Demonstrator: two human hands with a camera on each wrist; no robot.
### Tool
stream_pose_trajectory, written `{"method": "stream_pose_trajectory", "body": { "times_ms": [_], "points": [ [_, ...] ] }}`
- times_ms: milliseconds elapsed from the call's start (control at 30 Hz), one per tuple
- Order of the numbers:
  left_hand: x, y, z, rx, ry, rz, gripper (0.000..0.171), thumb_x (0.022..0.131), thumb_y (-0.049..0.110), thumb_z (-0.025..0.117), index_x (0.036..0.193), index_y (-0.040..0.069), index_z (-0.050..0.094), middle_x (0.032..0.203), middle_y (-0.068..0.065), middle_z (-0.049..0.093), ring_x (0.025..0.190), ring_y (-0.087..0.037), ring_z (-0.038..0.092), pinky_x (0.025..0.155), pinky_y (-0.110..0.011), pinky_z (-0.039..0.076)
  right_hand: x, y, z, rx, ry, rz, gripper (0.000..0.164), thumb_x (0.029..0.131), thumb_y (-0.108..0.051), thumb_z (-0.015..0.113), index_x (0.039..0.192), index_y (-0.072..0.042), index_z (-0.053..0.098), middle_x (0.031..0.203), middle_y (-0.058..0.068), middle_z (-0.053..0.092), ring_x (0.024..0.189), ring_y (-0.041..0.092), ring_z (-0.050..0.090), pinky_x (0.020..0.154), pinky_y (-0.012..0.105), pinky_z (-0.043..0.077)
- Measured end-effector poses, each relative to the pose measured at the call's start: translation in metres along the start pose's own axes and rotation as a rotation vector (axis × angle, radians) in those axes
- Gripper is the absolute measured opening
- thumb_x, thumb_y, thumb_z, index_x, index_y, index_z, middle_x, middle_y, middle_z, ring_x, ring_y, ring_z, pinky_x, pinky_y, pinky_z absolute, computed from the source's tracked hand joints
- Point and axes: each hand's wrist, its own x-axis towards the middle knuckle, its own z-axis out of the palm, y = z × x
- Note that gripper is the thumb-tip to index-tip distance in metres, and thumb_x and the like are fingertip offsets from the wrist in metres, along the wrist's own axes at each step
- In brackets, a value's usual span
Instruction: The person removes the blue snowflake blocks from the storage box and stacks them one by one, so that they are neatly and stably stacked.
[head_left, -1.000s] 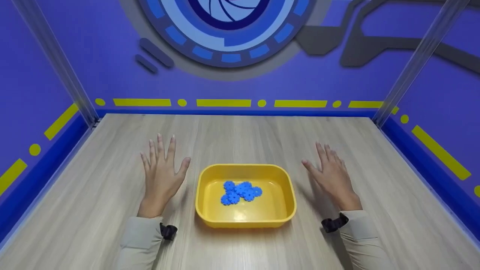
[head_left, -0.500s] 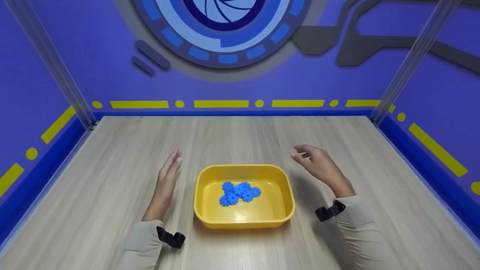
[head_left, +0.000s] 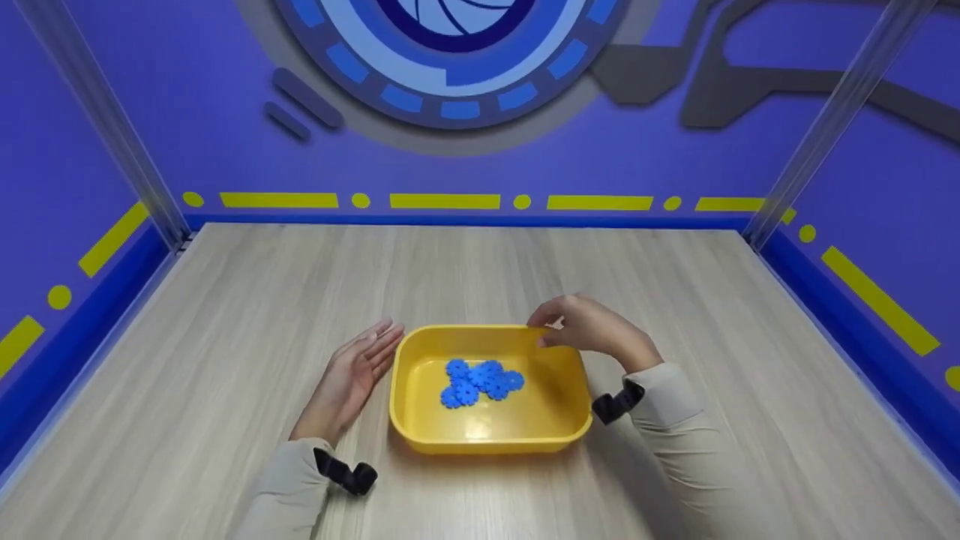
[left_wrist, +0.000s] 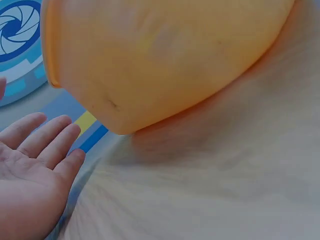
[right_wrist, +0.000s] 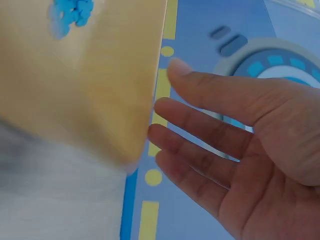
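Note:
A yellow plastic tub (head_left: 487,448) stands on the table, with a small pile of blue toothed discs (head_left: 466,393) lying on its floor. My left hand (head_left: 346,386) is beside the tub's left wall, palm turned toward it and fingers extended. In the left wrist view that hand (left_wrist: 35,175) appears apart from the tub's outer wall (left_wrist: 165,65). Over the tub's far right corner is my right hand (head_left: 600,330), its fingers loosely bent. The right wrist view has this hand (right_wrist: 235,145) with thumb and fingers spread and nothing between them; whether the fingertips touch the rim is unclear.
The wood-grain table (head_left: 262,277) extends around the tub. Blue-purple panels (head_left: 480,172) with yellow markings enclose the back and sides. Clear corner posts (head_left: 832,127) rise at the back left and right. A black camera is strapped to each wrist.
Both hands have come inward to the tub from spread positions at either side. The right hand has moved left to the far right corner. Tub and discs have stayed in place.

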Motion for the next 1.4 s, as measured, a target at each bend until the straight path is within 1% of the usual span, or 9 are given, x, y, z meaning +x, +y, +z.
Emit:
{"method": "stream_pose_trajectory", "body": {
  "times_ms": [133, 267, 367, 500, 667, 900, 1100, 1233, 1400],
  "points": [
    [-0.001, -0.001, -0.001, 0.005, -0.049, -0.003, 0.055, 0.1, 0.018, 0.045, 0.147, -0.005, 0.03, 0.151, -0.022, 0.036, 0.133, -0.021, 0.047, 0.106, -0.027, 0.045, 0.007, -0.013, 0.002, -0.039, -0.022, 0.001, 0.024, 0.085, -0.015, 0.072, 0.108, -0.006, 0.073, 0.107, 0.009, 0.072, 0.101, 0.026, 0.064, 0.09, 0.041, 0.055],
    [-0.003, -0.002, -0.002, 0.034, -0.101, -0.006, 0.058, 0.098, 0.015, 0.047, 0.147, -0.009, 0.026, 0.152, -0.023, 0.033, 0.125, -0.012, 0.054, 0.105, -0.025, 0.045, 0.013, -0.022, 0.007, -0.021, -0.076, -0.027, 0.027, 0.085, -0.012, 0.072, 0.111, -0.005, 0.072, 0.108, 0.011, 0.072, 0.098, 0.026, 0.066, 0.087, 0.038, 0.057],
    [-0.003, -0.003, -0.002, 0.043, -0.119, -0.009, 0.057, 0.097, 0.01, 0.047, 0.146, -0.01, 0.026, 0.15, -0.02, 0.039, 0.121, -0.01, 0.056, 0.105, -0.025, 0.045, 0.018, -0.025, 0.013, -0.005, -0.125, -0.034, 0.029, 0.083, -0.009, 0.074, 0.111, -0.005, 0.071, 0.109, 0.011, 0.072, 0.094, 0.024, 0.067, 0.084, 0.035, 0.058],
    [-0.002, -0.003, -0.001, 0.046, -0.137, -0.018, 0.058, 0.095, 0.004, 0.05, 0.146, -0.011, 0.028, 0.142, -0.01, 0.051, 0.12, -0.011, 0.057, 0.103, -0.026, 0.047, 0.024, -0.028, 0.02, -0.002, -0.176, -0.018, 0.029, 0.081, -0.01, 0.075, 0.11, -0.006, 0.072, 0.107, 0.009, 0.072, 0.09, 0.02, 0.067, 0.084, 0.034, 0.058],
    [-0.002, -0.003, -0.001, 0.071, -0.182, -0.014, 0.06, 0.092, -0.002, 0.054, 0.146, -0.01, 0.028, 0.14, -0.007, 0.052, 0.122, -0.012, 0.056, 0.103, -0.027, 0.047, 0.031, -0.027, 0.027, -0.021, -0.209, -0.043, 0.027, 0.082, -0.013, 0.075, 0.108, -0.005, 0.072, 0.104, 0.008, 0.073, 0.09, 0.019, 0.066, 0.085, 0.033, 0.058],
    [-0.005, -0.003, -0.004, 0.084, -0.17, -0.006, 0.062, 0.09, -0.004, 0.056, 0.146, -0.009, 0.03, 0.142, -0.01, 0.051, 0.122, -0.013, 0.056, 0.102, -0.026, 0.048, 0.035, -0.031, 0.035, -0.026, -0.24, -0.016, 0.027, 0.081, -0.009, 0.075, 0.108, -0.007, 0.073, 0.104, 0.006, 0.073, 0.093, 0.019, 0.066, 0.087, 0.035, 0.057],
    [-0.007, -0.005, -0.004, 0.093, -0.147, -0.015, 0.061, 0.091, -0.004, 0.055, 0.146, -0.009, 0.029, 0.151, -0.017, 0.038, 0.122, -0.008, 0.055, 0.104, -0.026, 0.046, 0.036, -0.033, 0.046, -0.079, -0.308, 0.018, 0.026, 0.078, -0.007, 0.077, 0.103, -0.011, 0.073, 0.099, 0.002, 0.072, 0.092, 0.017, 0.065, 0.085, 0.035, 0.056],
    [-0.006, -0.005, -0.002, 0.107, -0.139, -0.015, 0.061, 0.091, -0.003, 0.053, 0.147, -0.007, 0.029, 0.154, -0.019, 0.032, 0.122, -0.006, 0.054, 0.104, -0.025, 0.045, 0.037, -0.035, 0.051, -0.107, -0.306, 0.036, 0.026, 0.077, -0.007, 0.078, 0.101, -0.011, 0.073, 0.097, 0.002, 0.071, 0.088, 0.015, 0.063, 0.084, 0.035, 0.056],
    [-0.004, -0.004, 0.0, 0.105, -0.127, -0.02, 0.061, 0.091, -0.004, 0.053, 0.147, -0.007, 0.029, 0.154, -0.019, 0.033, 0.122, -0.007, 0.055, 0.104, -0.026, 0.046, 0.037, -0.038, 0.057, -0.145, -0.274, 0.01, 0.026, 0.074, -0.005, 0.081, 0.098, -0.007, 0.07, 0.087, 0.002, 0.066, 0.078, 0.013, 0.055, 0.079, 0.033, 0.055]
  ]
}}
